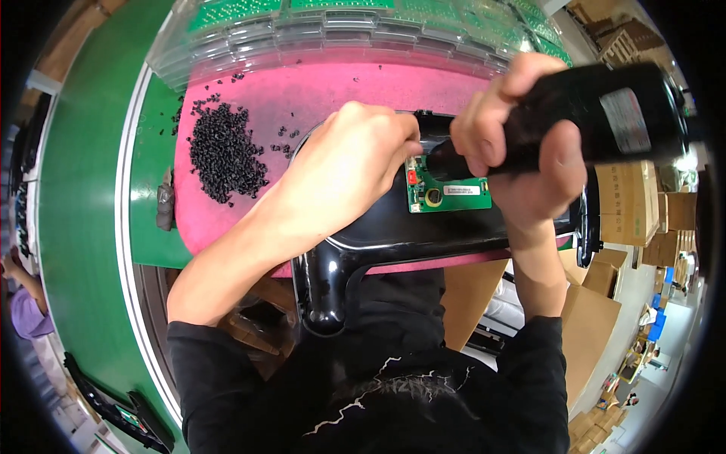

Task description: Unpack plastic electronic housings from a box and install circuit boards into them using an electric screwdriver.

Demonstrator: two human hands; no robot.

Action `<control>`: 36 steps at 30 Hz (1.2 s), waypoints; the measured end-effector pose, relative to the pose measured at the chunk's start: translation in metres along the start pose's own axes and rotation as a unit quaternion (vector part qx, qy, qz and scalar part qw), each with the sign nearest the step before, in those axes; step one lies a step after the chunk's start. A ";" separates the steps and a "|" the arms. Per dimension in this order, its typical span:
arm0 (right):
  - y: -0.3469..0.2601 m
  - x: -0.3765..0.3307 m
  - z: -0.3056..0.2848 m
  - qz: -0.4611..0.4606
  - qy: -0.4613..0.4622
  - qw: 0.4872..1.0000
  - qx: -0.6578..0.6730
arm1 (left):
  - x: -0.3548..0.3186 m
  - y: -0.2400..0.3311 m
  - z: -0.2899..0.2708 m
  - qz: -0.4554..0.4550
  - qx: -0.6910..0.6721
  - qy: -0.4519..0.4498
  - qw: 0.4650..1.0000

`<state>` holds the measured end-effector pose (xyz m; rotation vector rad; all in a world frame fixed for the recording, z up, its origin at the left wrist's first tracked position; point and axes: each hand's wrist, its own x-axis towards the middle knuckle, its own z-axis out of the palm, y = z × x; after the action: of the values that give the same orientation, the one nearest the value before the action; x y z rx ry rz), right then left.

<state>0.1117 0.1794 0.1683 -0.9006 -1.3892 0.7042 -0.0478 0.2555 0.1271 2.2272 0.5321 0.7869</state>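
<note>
A glossy black plastic housing lies on the pink mat in front of me. Set into it is a green circuit board with a white label and a small red part. My right hand is wrapped round a black electric screwdriver, tilted so its narrow end meets the board's upper left area. The exact tip is hidden. Close by, my left hand has its fingers curled together at the board's upper left corner; whatever they pinch cannot be made out.
A pile of small black screws is on the pink mat, left of the housing. Clear plastic trays with green boards stand behind. Cardboard boxes are at right. Another black housing and a person's purple sleeve show at left.
</note>
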 end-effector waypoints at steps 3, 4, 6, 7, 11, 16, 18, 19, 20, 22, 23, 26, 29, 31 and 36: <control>-0.009 -0.004 -0.008 -0.065 0.013 0.984 0.164 | -0.002 -0.005 0.001 0.012 0.034 -0.071 0.997; -0.014 -0.002 -0.016 -0.084 -0.016 0.978 0.190 | 0.001 -0.002 -0.001 0.039 0.025 -0.091 0.995; -0.028 -0.002 -0.020 -0.073 -0.013 0.970 0.230 | 0.004 0.001 0.000 0.094 0.004 -0.092 0.991; -0.033 -0.001 -0.023 -0.076 -0.027 0.971 0.225 | 0.004 0.003 0.001 0.096 0.003 -0.094 0.991; -0.044 -0.007 -0.019 -0.076 0.026 0.968 0.238 | 0.007 0.005 0.004 0.143 -0.063 -0.050 0.986; -0.046 -0.009 -0.026 -0.090 0.014 0.969 0.229 | 0.007 0.005 0.004 0.148 -0.073 -0.051 0.985; -0.043 -0.010 -0.025 -0.108 -0.009 0.963 0.248 | 0.008 0.005 0.003 0.158 -0.096 -0.043 0.982; -0.043 -0.010 -0.027 -0.108 -0.008 0.963 0.248 | 0.008 0.005 0.003 0.159 -0.096 -0.044 0.982; -0.044 -0.011 -0.029 -0.113 -0.019 0.966 0.233 | 0.009 0.004 0.003 0.154 -0.107 -0.056 0.981; -0.044 -0.012 -0.029 -0.118 -0.031 0.968 0.219 | 0.009 0.004 0.002 0.149 -0.118 -0.067 0.980; -0.043 -0.013 -0.027 -0.120 -0.025 0.968 0.221 | 0.008 0.005 0.001 0.114 -0.121 -0.102 0.981; -0.042 -0.016 -0.022 -0.090 -0.022 0.974 0.207 | 0.005 -0.002 0.004 0.093 -0.068 -0.137 0.984; -0.028 -0.016 -0.023 -0.070 -0.078 0.977 0.185 | 0.004 -0.005 0.002 0.093 -0.028 -0.128 0.987; -0.021 -0.021 -0.018 -0.060 -0.058 0.982 0.171 | 0.004 -0.001 0.000 0.058 -0.011 -0.104 0.993; -0.022 -0.028 -0.005 0.007 -0.005 0.987 0.162 | 0.002 0.002 0.002 0.047 0.040 -0.084 0.995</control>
<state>0.1121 0.1436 0.1729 -0.6505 -1.2320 0.9167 -0.0444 0.2547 0.1281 2.3818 0.3859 0.6260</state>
